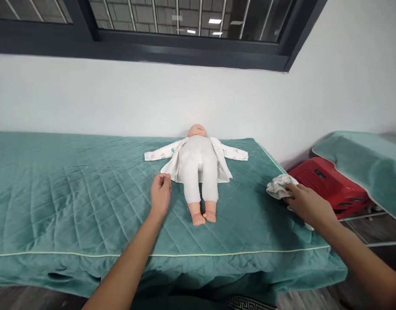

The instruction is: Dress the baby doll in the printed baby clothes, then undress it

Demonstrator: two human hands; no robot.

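A baby doll [199,161] lies on its back, feet towards me, its white cloth body showing. Its arms are in the sleeves of a white printed baby shirt [167,152], which is spread open at the front. My left hand [160,193] is closed beside the shirt's lower left corner; whether the fingers pinch the hem is hidden. Off to the right, my right hand [309,206] is closed around a crumpled white printed baby garment [278,186], low over the bed's right side. Part of that garment hangs below the hand.
A green quilted cover [88,202] with pale piping lies over the bed. Past its right edge sits a red plastic case [327,183], partly under another green cover [369,159]. A white wall [88,94] and a dark-framed window [185,47] stand behind.
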